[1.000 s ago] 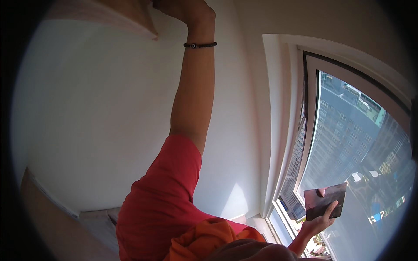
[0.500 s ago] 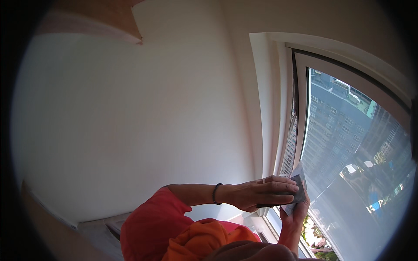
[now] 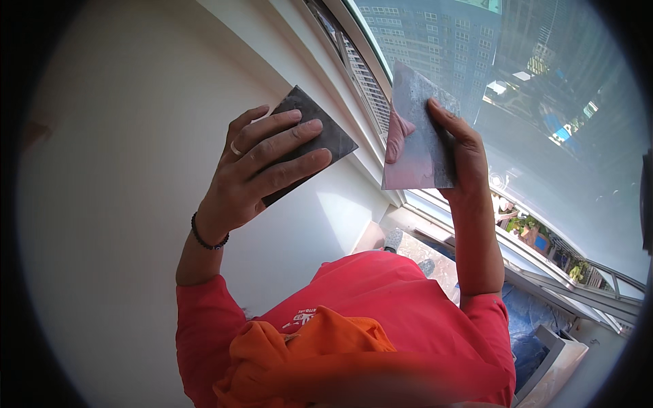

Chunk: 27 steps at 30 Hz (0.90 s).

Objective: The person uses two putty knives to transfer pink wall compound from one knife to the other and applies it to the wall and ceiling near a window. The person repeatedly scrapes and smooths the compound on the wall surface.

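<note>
My left hand point(image 3: 248, 166), with a ring and a dark beaded bracelet, grips a dark, flat, square spreader point(image 3: 330, 136). Its fingers lie spread over the spreader's face, and the thumb is hidden. My right hand point(image 3: 471, 153) holds up a thin grey plate point(image 3: 425, 88) by its right edge, thumb across the front. A lump of pink putty point(image 3: 398, 139) clings to the plate's left side, with a pale pink smear below it. Spreader and plate are apart, with a gap between them.
To the left stretches a plain white wall point(image 3: 115, 190). A large window point(image 3: 435, 34) with buildings outside is at the upper right. Below it runs a sill with rails. Blue sheeting point(image 3: 530, 319) and a pale frame point(image 3: 554, 364) lie at lower right.
My hands, earlier close together at the window with the spreader against the plate, have moved apart and nearer my body. The view has turned, and pink putty now shows on the plate.
</note>
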### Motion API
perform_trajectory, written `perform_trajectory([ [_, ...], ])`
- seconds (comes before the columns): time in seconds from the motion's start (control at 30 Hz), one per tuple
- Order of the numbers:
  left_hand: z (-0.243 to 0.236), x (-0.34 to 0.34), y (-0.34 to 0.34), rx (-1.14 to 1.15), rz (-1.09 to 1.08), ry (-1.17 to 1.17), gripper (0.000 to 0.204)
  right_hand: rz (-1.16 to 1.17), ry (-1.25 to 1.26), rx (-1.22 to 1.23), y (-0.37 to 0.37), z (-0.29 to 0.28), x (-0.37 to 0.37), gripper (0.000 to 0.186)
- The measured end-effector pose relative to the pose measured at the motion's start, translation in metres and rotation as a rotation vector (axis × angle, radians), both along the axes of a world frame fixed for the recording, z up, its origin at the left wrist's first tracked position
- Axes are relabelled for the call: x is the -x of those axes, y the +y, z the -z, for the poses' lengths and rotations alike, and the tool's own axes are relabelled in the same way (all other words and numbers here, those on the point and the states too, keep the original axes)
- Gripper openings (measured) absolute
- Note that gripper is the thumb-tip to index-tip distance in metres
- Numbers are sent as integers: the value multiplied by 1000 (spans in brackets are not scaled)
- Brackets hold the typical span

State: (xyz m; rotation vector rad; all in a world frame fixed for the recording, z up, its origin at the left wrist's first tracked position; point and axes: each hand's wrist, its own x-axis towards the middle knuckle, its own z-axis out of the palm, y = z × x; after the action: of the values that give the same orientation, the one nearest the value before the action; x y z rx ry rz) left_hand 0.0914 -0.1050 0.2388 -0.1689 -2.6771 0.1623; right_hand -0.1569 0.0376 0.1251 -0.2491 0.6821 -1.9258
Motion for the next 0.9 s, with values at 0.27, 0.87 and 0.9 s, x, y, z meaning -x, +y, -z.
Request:
perform_trajectory([
  [0.27,-22,27,25,287,223,-219,36,7,181,-145,10,-16,4,44],
  [0.87,-162,43,-80,-513,269,1365,32,121,92,-103,14,13,13,42],
  [0.9,-181,54,-95,-700,418,1454,33,103,88,-72,14,16,13,48],
])
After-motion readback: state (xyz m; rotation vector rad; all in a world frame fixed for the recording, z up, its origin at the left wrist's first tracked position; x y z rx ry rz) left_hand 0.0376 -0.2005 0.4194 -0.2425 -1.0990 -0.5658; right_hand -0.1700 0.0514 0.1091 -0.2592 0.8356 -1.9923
